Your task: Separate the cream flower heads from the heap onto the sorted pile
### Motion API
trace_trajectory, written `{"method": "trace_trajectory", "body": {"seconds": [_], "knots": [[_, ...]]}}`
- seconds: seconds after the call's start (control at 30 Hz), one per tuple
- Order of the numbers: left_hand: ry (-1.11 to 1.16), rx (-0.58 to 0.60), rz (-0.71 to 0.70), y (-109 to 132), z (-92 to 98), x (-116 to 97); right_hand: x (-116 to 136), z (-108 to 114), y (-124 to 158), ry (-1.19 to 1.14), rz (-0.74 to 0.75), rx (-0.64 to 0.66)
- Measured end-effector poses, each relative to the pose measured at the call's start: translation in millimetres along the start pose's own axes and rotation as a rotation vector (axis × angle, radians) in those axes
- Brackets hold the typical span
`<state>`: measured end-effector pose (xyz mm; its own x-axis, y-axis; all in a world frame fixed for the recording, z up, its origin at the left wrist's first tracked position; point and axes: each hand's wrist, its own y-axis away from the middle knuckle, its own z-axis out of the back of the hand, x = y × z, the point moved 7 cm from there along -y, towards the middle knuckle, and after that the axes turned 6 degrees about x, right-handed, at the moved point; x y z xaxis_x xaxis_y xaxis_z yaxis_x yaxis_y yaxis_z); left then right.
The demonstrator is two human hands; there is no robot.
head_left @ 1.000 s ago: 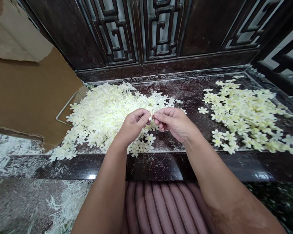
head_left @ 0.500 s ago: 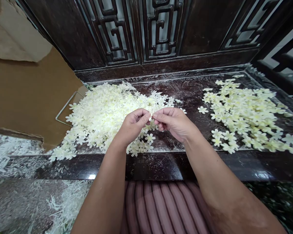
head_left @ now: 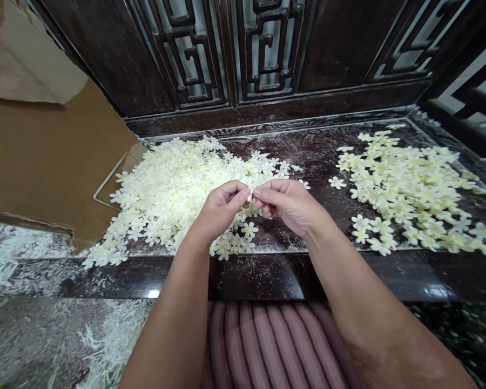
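Observation:
My left hand (head_left: pixel 225 205) and my right hand (head_left: pixel 281 202) meet at the fingertips above the near right part of a large pile of cream-white artificial flowers (head_left: pixel 174 189). Both hands are closed in a pinch on one small white flower (head_left: pixel 250 198), most of it covered by the fingers. Only a little of its pale petals shows between the thumbs. To the right lies a second, looser group of yellowish-white flowers (head_left: pixel 413 194), apart from my right hand. A single flower (head_left: pixel 337 182) lies at that group's left side.
The dark wooden bench seat (head_left: pixel 303 237) is dusted with fine white trimmings. Behind it rises a carved lattice backrest (head_left: pixel 267 48). A cardboard sheet (head_left: pixel 44 156) leans at the left, with a bent metal frame (head_left: pixel 109 181) beside it. White shreds (head_left: pixel 109 329) litter the floor.
Almost nothing differs. Both hands stay in the same place with the small flower between their fingertips; the whole view has shifted very slightly.

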<state>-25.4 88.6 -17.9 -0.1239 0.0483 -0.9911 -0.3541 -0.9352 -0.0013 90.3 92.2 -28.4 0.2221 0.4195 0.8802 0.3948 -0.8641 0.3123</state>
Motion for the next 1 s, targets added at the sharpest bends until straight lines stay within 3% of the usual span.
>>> {"method": "trace_trajectory", "body": {"seconds": [0.4, 0.63, 0.77, 1.0], "knots": [[-0.018, -0.011, 0.0, 0, 0.0, -2, 2, -1, -1, 0.016, 0.02, 0.011], [-0.074, -0.038, 0.003, -2, -0.8, -2, 2, 3, -3, 0.125, 0.056, -0.09], [0.011, -0.107, 0.004, -2, -0.8, 1, 4, 4, -4, 0.195, 0.137, -0.155], [0.117, -0.104, -0.001, -3, -5.7, 1, 11, 3, -1, 0.282, 0.286, -0.185]]}}
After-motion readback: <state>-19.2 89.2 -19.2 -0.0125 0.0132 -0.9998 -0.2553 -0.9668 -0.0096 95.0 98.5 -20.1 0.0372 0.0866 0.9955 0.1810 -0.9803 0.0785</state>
